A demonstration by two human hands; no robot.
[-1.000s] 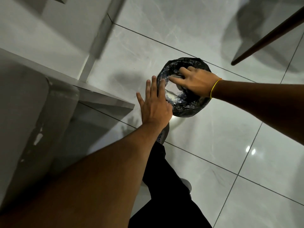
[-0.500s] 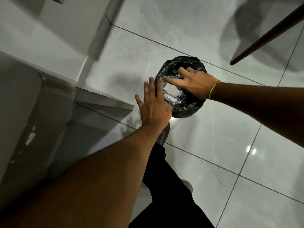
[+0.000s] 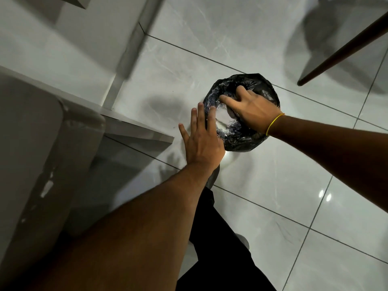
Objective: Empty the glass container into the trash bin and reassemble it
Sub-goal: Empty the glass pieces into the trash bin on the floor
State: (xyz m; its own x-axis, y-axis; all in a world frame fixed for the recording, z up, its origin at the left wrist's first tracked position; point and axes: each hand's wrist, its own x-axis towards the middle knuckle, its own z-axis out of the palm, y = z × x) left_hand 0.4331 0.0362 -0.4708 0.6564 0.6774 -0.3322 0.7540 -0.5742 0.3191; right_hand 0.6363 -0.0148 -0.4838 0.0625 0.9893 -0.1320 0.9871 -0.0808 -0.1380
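Note:
A small trash bin (image 3: 263, 86) lined with a black plastic bag stands on the tiled floor. My right hand (image 3: 252, 110), a yellow band at its wrist, reaches into the bin's mouth from the right and grips a clear glass container (image 3: 222, 119). The container is held low inside the bag, and most of it is hidden under my fingers. My left hand (image 3: 201, 143) is flat and open at the bin's left rim, fingers spread, with the fingertips against the bag's edge.
A white counter edge (image 3: 136, 131) juts out on the left, close to my left hand. A dark wooden leg (image 3: 344, 49) slants at the upper right. My leg in black trousers (image 3: 216, 248) is below the bin. Glossy floor tiles surround it.
My right hand has shifted slightly inside the bin's mouth with the container. My left hand stays at the rim.

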